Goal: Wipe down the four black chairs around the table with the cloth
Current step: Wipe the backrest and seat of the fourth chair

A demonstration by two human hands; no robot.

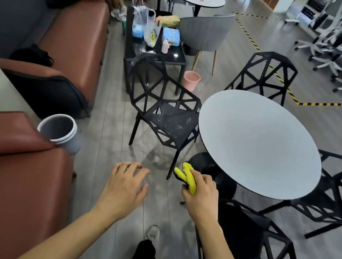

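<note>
Nearest the camera, the right hand point(200, 189) grips a bunched yellow microfibre cloth point(187, 178), its fingers curled round it; the cloth is held in the air, touching no chair. The left hand point(127, 181) hangs beside it with fingers spread and relaxed, holding nothing. Below the right forearm stands the nearest black lattice-frame plastic chair point(259, 245), partly hidden by the arm. Just beyond the hands sits the round grey-topped worktop point(260, 141) on a black pedestal. To its left, the second black lattice chair point(166, 111) faces it; pale specks and dust show on the seat panel. A third black chair point(338, 190) stands at the right edge of the worktop and a fourth point(264, 74) at its far side. Farther off lie a pink plastic bucket point(191, 80) and a cluttered black glass side table point(155, 46).

The step in hand appears to be the approach to the speckled left chair. To do it well, flatten the cloth across the palm, steady the backrest with the free hand, wipe the seat towards one edge, then follow each open strut of the lattice.
</note>
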